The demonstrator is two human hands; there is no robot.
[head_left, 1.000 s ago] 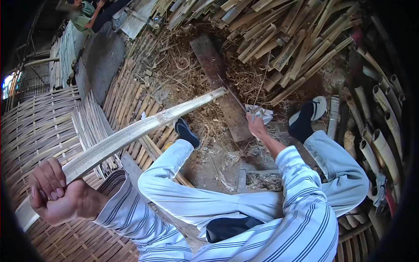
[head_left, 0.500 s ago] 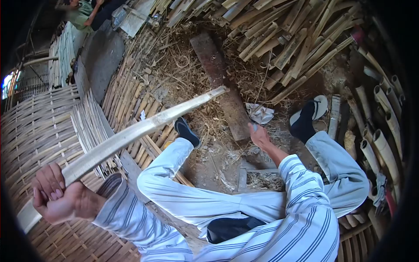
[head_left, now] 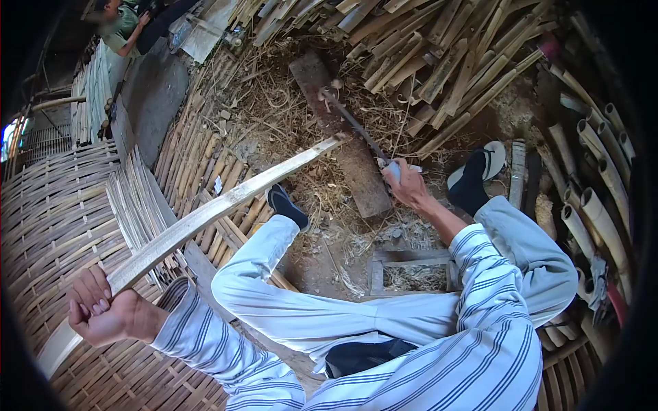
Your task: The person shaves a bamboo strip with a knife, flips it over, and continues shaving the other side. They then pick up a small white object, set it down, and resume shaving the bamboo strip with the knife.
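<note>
My left hand is wrapped round a long split bamboo strip, which slants up to the right. Its far end overlaps a worn wooden plank lying on the floor between my feet. In my right hand is a long-bladed knife, gripped by its pale handle. The dark blade points up and left over the plank, just beyond the strip's end. Shavings lie thick around the plank.
Split bamboo pieces are heaped at the far right, and bamboo tubes lie at the right. Woven bamboo matting covers the left. A small wooden frame sits before me. Another person is at upper left.
My right hand has risen slightly with the knife, whose blade now shows clearly over the plank. The bamboo strip has shifted a little; my left hand keeps its hold.
</note>
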